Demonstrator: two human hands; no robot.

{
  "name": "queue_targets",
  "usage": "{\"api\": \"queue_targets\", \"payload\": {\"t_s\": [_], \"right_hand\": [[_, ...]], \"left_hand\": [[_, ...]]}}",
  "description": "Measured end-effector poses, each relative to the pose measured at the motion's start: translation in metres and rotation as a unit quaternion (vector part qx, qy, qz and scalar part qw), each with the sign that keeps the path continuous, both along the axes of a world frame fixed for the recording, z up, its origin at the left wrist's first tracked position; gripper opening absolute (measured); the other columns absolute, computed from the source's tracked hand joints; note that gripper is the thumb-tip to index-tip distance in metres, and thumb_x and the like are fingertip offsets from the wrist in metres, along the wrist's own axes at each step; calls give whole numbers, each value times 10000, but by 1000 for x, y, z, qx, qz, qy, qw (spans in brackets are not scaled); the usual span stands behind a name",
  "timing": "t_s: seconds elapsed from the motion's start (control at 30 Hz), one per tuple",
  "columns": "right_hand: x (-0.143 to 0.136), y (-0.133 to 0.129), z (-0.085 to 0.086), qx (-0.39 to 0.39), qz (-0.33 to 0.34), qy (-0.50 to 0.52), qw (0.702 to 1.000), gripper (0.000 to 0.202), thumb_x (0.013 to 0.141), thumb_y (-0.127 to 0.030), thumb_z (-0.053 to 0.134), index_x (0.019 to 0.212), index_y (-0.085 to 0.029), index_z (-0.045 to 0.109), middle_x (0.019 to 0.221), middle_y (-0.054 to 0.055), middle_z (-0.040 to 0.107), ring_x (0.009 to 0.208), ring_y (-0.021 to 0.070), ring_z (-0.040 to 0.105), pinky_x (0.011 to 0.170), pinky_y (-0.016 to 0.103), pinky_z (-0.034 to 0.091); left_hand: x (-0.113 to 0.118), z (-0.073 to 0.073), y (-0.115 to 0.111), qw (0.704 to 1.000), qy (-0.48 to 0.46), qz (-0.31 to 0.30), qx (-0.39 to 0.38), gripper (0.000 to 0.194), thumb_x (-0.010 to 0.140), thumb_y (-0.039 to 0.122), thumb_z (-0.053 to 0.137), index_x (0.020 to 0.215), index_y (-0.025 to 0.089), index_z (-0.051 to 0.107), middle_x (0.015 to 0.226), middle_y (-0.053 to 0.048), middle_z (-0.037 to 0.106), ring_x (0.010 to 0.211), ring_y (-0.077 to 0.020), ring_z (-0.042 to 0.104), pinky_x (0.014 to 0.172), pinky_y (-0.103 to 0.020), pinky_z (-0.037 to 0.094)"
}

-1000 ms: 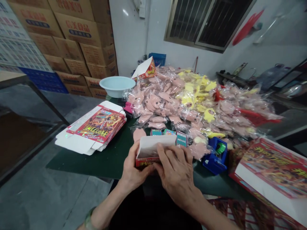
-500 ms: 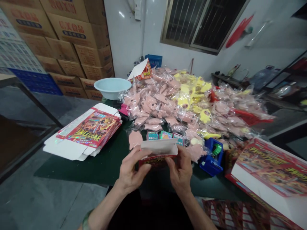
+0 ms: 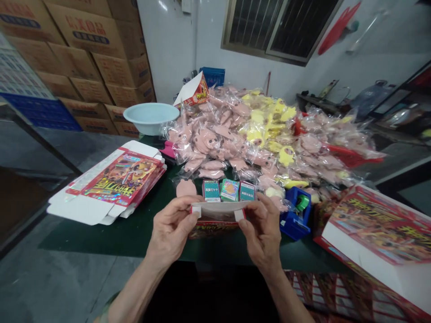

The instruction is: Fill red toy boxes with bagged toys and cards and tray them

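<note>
A red printed box (image 3: 215, 230) stands at the table's front edge, its opening facing up with small white side flaps showing. My left hand (image 3: 171, 228) pinches the box's left end, thumb on the white flap. At the right end, my right hand (image 3: 263, 229) grips the box between thumb and fingers. Just behind the box lie three small stacks of cards: a teal one (image 3: 211, 191), a green one with a picture (image 3: 230, 190) and another teal one (image 3: 247, 191). A wrapped pink piece (image 3: 186, 188) rests left of the cards.
Flattened red boxes (image 3: 117, 181) are stacked at the left, near a pale blue basin (image 3: 151, 117). Wrapped pink and yellow pieces (image 3: 232, 130) form a heap behind. To the right are a blue tape dispenser (image 3: 295, 215) and a large open carton (image 3: 377, 229). Brown cartons (image 3: 92, 33) stand back left.
Both hands have spread to the box's ends. The back flap has tilted away, so the opening and side flaps now show. The whole view has shifted slightly.
</note>
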State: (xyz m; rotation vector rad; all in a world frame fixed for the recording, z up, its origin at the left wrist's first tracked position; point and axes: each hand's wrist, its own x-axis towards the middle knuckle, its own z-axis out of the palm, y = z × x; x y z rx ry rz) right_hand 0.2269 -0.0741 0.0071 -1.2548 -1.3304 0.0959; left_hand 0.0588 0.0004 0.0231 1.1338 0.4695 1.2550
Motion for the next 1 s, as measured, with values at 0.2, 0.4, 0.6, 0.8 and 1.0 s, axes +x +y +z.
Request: {"api": "queue_targets", "payload": {"t_s": [0.2,0.4,0.6,0.8,1.0], "right_hand": [[10,-4,13,-22,87,-46,995,233,853,-137,522,1045,-234,612,995,61,603,940,182,586,800,327,486],[8,-13,20,-58,102,3,993,237,843,-302,572,1060,-219,617,1035,70,638,1004,214,591,840,338,484],[-2,-7,23,-87,16,-24,996,166,848,-233,572,1008,-212,608,909,29,657,799,156,621,676,253,498],[-11,-8,27,-56,-8,-57,997,146,862,-155,524,965,-212,610,869,15,632,799,139,593,712,253,474],[-21,-13,29,-39,-27,-35,998,150,850,-128,529,924,-213,628,889,29,622,825,153,599,733,279,477]], "left_hand": [[-6,-4,4,998,-7,-24,55,84,757,202,642,681,172,662,897,-78,620,916,-227,594,785,-348,489],[-15,6,0,988,88,-69,107,189,769,333,625,853,165,626,1021,-130,619,927,-262,596,747,-352,495],[-9,8,-1,965,200,25,170,91,800,215,605,883,178,593,944,-70,653,828,-163,621,699,-236,478],[1,3,-4,970,136,96,175,81,811,224,594,777,158,627,896,-80,656,850,-177,617,710,-262,488],[-11,21,2,950,210,35,229,103,831,214,563,763,164,621,852,-59,655,794,-157,618,717,-263,477]]}}
